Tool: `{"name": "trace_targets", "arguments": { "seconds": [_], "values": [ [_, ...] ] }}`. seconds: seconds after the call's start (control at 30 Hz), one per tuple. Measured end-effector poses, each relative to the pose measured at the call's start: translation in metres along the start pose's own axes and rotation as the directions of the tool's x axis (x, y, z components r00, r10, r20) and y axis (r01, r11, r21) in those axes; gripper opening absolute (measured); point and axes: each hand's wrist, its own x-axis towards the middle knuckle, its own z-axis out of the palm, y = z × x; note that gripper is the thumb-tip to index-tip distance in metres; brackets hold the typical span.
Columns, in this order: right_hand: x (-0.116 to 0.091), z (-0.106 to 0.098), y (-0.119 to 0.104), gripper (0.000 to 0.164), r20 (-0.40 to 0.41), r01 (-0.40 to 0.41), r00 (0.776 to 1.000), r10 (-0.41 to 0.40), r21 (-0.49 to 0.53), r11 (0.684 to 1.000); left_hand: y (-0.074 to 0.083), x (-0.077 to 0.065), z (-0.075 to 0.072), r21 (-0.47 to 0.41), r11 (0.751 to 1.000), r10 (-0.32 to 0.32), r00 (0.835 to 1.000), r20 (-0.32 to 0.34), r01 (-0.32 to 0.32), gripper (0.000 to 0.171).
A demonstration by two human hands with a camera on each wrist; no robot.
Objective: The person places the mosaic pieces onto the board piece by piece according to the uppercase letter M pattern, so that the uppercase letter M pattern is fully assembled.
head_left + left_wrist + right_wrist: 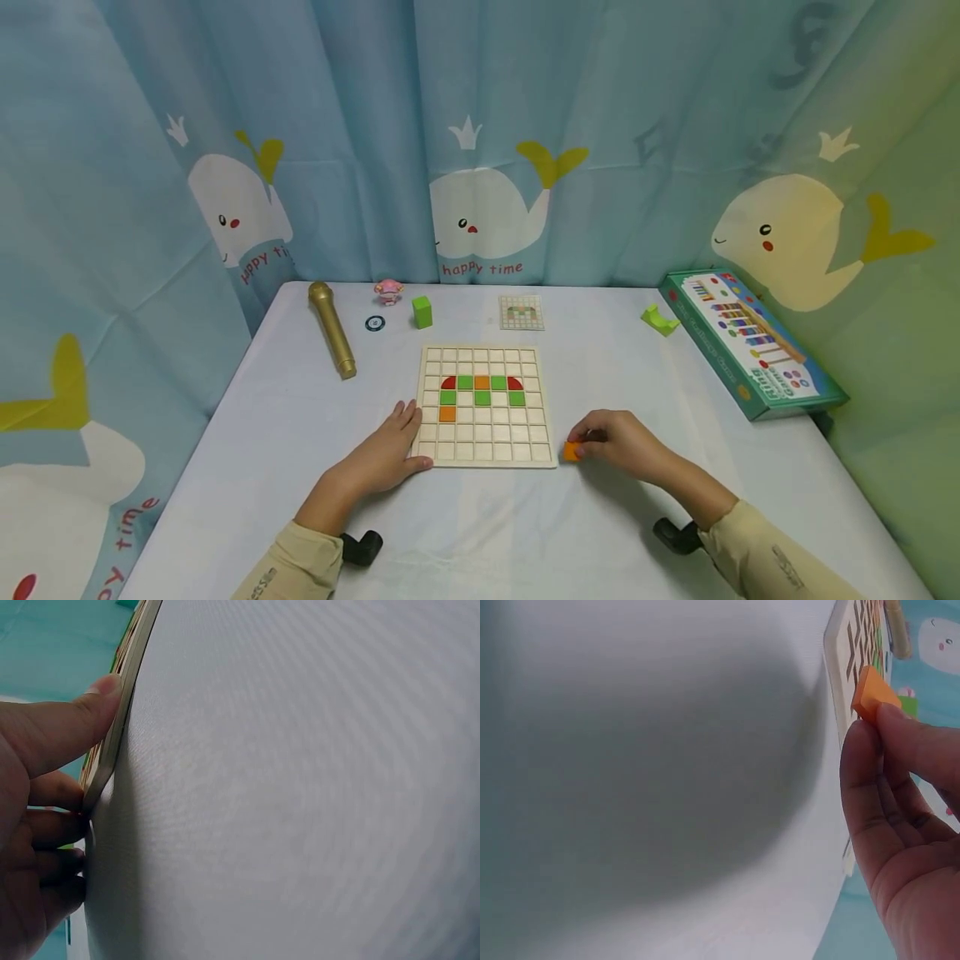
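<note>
A pale square grid board [495, 454] lies on the white table, with red, green and orange tiles in several of its upper and middle cells. My left hand [386, 450] rests at the board's lower left corner, fingers straight along the left side and thumb on the front edge. In the left wrist view, the thumb [101, 705] touches the board's edge. Between thumb and fingertips my right hand [626, 446] pinches an orange square tile [874, 696], just right of the board's lower right corner. Behind the board lies a small pattern card [521, 300] printed with a similar design.
At the back left are a gold microphone-shaped stick [332, 329], a dark round chip [375, 323], a pink figurine [388, 291] and a green block [422, 312]. A green curved piece [660, 321] lies near a game box [757, 346] on the right. Curtains surround the table.
</note>
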Motion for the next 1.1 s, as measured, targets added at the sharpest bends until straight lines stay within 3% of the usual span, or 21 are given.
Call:
{"name": "trace_targets", "arguments": {
  "seconds": [0.23,0.47,0.73,1.1],
  "values": [
    [0.019,0.000,-0.005,0.012,0.008,-0.016,1.000,0.016,-0.021,1.000,0.002,-0.001,-0.001,-0.023,1.000,0.003,1.000,-0.001,-0.003,0.084],
    [0.036,0.002,-0.008,0.010,0.012,0.026,1.000,-0.026,-0.010,1.000,0.001,0.001,0.000,-0.009,1.000,-0.001,1.000,0.002,0.001,0.085],
    [0.056,0.007,-0.009,0.009,0.024,-0.023,0.999,0.023,0.013,1.000,0.000,0.003,0.002,0.000,1.000,0.008,1.000,0.000,-0.008,0.085],
    [0.076,0.014,-0.011,0.006,0.034,-0.019,0.999,0.019,0.010,1.000,0.002,0.003,0.001,0.007,1.000,0.004,1.000,-0.005,-0.004,0.085]
  ]
}}
